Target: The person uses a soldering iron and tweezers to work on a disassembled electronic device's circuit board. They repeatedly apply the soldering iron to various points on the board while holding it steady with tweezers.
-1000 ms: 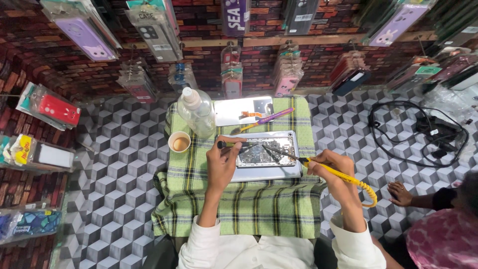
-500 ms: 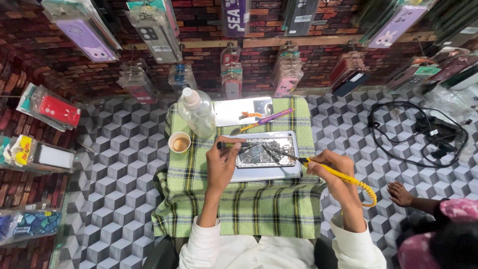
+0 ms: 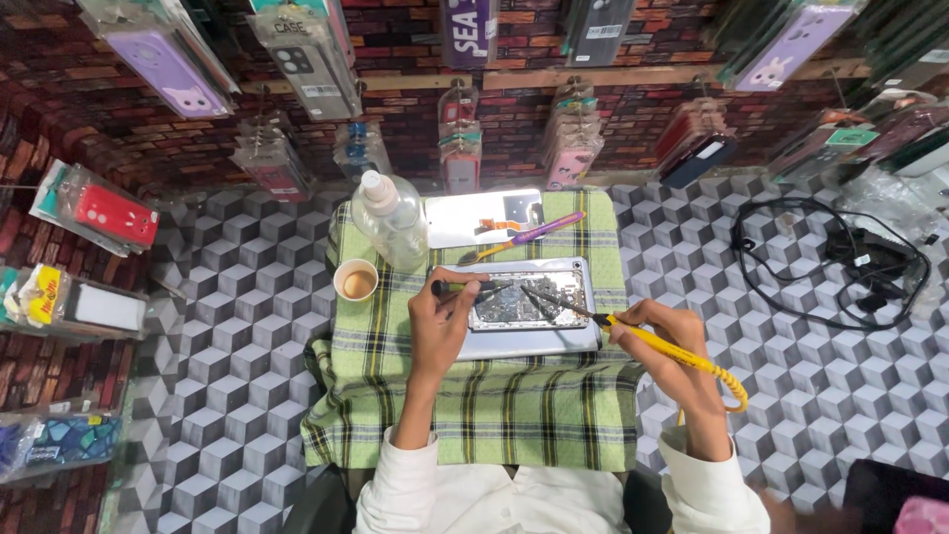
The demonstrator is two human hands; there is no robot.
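An opened silver device (image 3: 529,307) with its circuit board exposed lies on a green plaid cloth (image 3: 474,396). My left hand (image 3: 442,321) holds a thin dark tool (image 3: 465,288) whose tip rests on the board. My right hand (image 3: 664,336) grips a yellow-handled soldering iron (image 3: 672,351), and the iron's dark tip reaches onto the board from the right. A yellow cord trails from the handle past my right wrist.
A clear plastic bottle (image 3: 390,222) and a small cup (image 3: 356,280) stand at the cloth's far left. A white panel (image 3: 484,218) and a purple-handled tool (image 3: 534,235) lie beyond the device. Black cables (image 3: 840,262) coil at the right. Packaged phone cases hang on the brick-pattern wall.
Both hands stay on the board almost unmoved. The other person at the lower right has drawn back toward the frame's corner.
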